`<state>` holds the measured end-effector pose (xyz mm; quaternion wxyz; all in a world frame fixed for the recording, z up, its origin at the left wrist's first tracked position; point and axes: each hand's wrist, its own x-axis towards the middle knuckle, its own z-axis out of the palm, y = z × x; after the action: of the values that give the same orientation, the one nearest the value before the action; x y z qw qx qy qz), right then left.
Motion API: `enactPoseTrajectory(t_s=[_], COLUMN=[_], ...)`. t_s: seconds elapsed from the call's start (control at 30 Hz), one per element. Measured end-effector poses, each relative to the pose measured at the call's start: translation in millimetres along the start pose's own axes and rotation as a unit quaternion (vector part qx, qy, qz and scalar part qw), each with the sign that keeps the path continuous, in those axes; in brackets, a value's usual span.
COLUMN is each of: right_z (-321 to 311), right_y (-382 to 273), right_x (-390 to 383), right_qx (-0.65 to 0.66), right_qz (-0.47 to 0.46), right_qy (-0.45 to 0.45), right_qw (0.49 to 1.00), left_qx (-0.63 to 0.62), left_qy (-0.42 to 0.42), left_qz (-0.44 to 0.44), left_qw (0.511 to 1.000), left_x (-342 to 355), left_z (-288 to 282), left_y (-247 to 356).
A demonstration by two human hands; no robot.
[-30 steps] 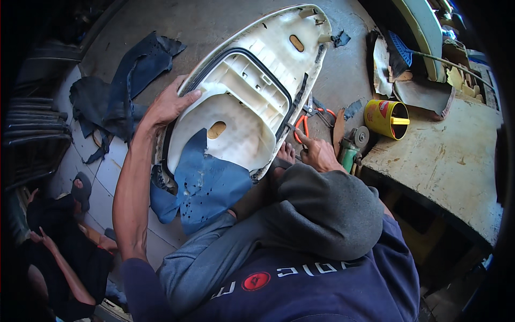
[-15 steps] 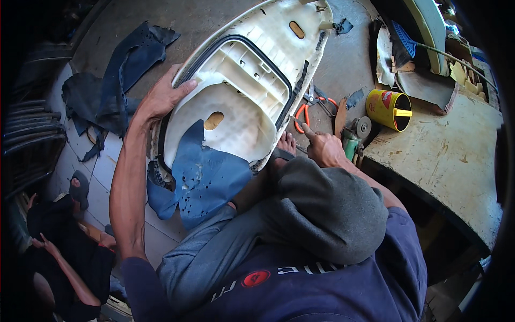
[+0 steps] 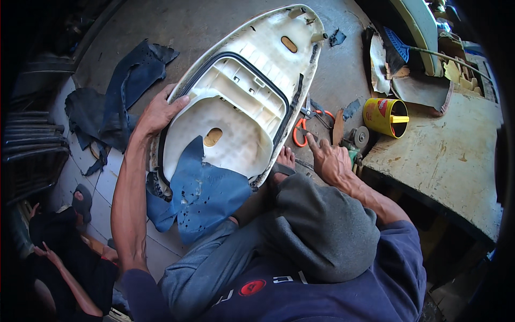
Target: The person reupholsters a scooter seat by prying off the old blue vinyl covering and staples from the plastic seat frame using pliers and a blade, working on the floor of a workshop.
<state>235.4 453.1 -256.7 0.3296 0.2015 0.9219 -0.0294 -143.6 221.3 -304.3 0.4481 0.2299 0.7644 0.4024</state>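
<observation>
A cream plastic motorcycle seat base [image 3: 252,70], underside up, leans tilted in front of me. My left hand [image 3: 161,111] is closed round its left rim, thumb over the edge. Torn blue seat cover material [image 3: 212,188] with small holes hangs over its near end. My right hand [image 3: 333,162] is held off the base at its right, fingers apart with nothing visible in them. Just beyond the fingertips lie scissors with orange handles [image 3: 300,132]. An angle grinder with a green body [image 3: 360,137] rests beside the hand, partly hidden by it.
Dark blue cover scraps [image 3: 131,80] lie on the floor at left. A yellow can [image 3: 380,117] and a worn board [image 3: 437,161] are at right, with a blue fly swatter [image 3: 399,43] behind. Another person [image 3: 70,257] sits at lower left.
My right hand has drawn away from the seat base's right edge toward the scissors and grinder. The base's far end has tipped slightly left and down, with my left hand still on its rim.
</observation>
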Motion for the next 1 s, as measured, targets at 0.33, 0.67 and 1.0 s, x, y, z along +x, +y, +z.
enactPoseTrajectory(t_s=[0.33,0.67,1.0], right_z=[-9.2,-18.0,-6.3], right_y=[-11.0,0.9,-28.1], right_x=[14.3,8.3,13.0], right_qx=[-0.017,0.124,0.033], right_qz=[-0.033,-0.031,0.0], right_qy=[-0.061,-0.032,-0.077], right_qw=[0.997,0.991,0.996], left_qx=[-0.023,-0.021,-0.005], left_qy=[-0.006,-0.007,0.003], left_qz=[-0.004,-0.025,-0.004], left_qw=[1.0,0.999,1.0], left_x=[5.8,1.2,-1.3], left_z=[2.7,2.0,3.2], left_y=[10.8,5.9,7.3])
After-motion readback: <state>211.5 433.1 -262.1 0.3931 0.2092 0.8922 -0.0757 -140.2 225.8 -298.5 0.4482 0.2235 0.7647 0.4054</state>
